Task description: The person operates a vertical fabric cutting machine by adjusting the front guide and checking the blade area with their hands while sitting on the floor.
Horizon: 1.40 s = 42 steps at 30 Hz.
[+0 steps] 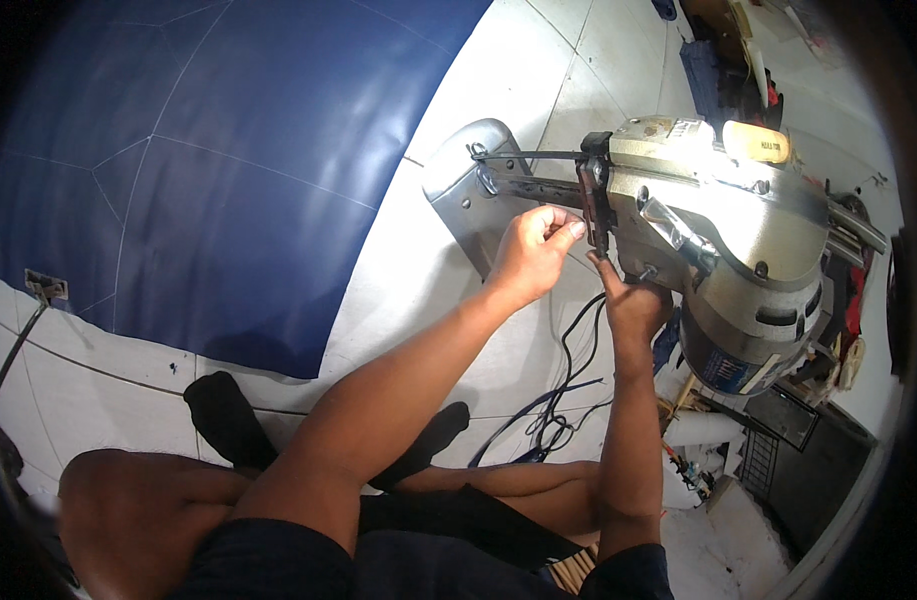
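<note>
A straight-knife cloth cutting machine (718,190) lies on its side, with its silver motor housing at the right. Its grey base plate (475,165) is at the left, joined to the housing by a narrow upright. A dark bracket (596,195) sits where the upright meets the housing. My left hand (533,250) is closed in a pinch at the near side of this bracket; whatever is between thumb and finger is too small to make out. Just below, my right hand (636,305) reaches under the housing, its thumb up near the bracket's lower end. Its other fingers are hidden.
A large dark blue sheet (228,170) with thin white lines covers the tiled floor (378,330) at the left. Black cables (558,400) loop below the machine. A yellow-handled object (756,142) lies along the housing's far side. Assorted clutter stands at the right.
</note>
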### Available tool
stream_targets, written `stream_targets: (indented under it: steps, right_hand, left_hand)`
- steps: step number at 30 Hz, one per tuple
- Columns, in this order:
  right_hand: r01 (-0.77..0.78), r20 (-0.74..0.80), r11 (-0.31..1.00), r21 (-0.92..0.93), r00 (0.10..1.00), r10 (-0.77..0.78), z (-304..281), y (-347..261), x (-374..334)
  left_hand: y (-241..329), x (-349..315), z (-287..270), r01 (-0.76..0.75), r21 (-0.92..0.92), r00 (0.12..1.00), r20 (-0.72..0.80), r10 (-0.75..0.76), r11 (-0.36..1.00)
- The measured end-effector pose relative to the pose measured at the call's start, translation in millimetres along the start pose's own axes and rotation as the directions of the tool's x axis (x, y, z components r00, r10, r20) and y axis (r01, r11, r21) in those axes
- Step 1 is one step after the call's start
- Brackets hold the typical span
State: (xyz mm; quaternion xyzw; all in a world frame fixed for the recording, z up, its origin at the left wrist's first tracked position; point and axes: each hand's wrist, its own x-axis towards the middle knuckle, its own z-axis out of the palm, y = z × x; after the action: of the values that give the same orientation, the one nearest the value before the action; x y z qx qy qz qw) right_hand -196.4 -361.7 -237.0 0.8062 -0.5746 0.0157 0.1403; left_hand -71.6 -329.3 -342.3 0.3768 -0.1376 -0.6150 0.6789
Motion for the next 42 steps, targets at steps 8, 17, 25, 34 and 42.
stream_targets:
  steps: [8, 17, 25, 34, 42]
  right_hand:
    - [0.010, -0.016, 1.000, 0.003, 1.000, -0.010, -1, -1, -1]
    - [0.035, -0.030, 0.998, 0.045, 0.999, -0.033, 0, 2, -2]
    - [0.033, -0.030, 0.999, 0.019, 0.999, -0.032, 1, 2, -2]
    - [-0.010, -0.014, 1.000, 0.012, 1.000, 0.010, 2, 2, 1]
    - [-0.021, 0.008, 0.996, 0.088, 1.000, 0.020, -2, -5, -1]
  left_hand:
    - [-3, 7, -6, 0.112, -0.085, 0.988, 0.118, -0.102, 0.990]
    - [4, 7, -12, -0.012, 0.093, 0.992, 0.123, 0.001, 0.996]
    - [6, 4, -7, 0.026, 0.099, 0.988, 0.147, -0.040, 0.995]
    - [-12, 9, -7, 0.430, -0.449, 0.889, 0.361, -0.281, 0.784]
    - [-14, 0, 1, 0.420, -0.592, 0.905, 0.323, -0.275, 0.687]
